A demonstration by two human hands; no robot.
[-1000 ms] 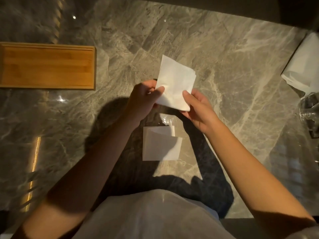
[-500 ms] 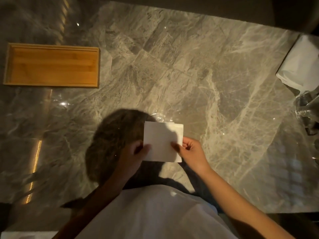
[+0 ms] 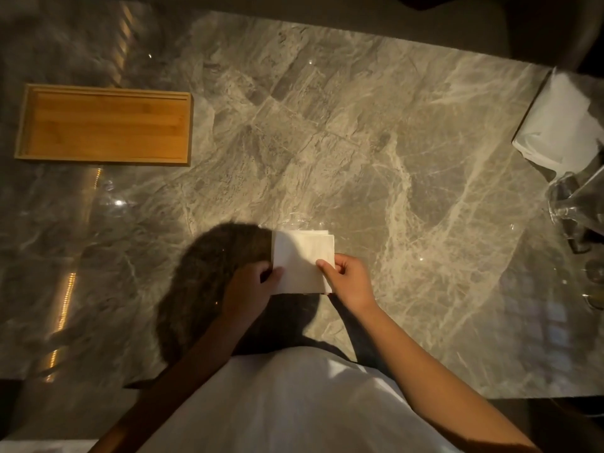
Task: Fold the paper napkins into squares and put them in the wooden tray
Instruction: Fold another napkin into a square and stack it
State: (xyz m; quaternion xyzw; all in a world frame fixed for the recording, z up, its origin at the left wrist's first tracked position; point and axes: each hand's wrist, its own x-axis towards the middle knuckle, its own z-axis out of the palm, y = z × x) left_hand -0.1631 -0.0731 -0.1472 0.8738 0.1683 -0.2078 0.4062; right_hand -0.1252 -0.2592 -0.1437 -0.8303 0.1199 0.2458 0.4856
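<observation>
Near the table's front edge lies a small stack of white folded napkins [image 3: 302,256], roughly square. My left hand [image 3: 253,292] pinches the stack's lower left edge, thumb on top. At the lower right corner my right hand [image 3: 348,282] pinches it the same way. The wooden tray [image 3: 104,93] sits far off at the back left, with nothing visible inside it. At the right edge of the table lies a pile of unfolded white napkins [image 3: 562,122].
The grey marble table [image 3: 359,142] spreads wide between the tray and the napkin pile. Clear glassware [image 3: 575,204] stands at the right edge below the pile. My white shirt fills the bottom of the view.
A second ago both hands held a folded napkin up above another one on the table. They lowered it onto that napkin and now hold the stack at its lower corners.
</observation>
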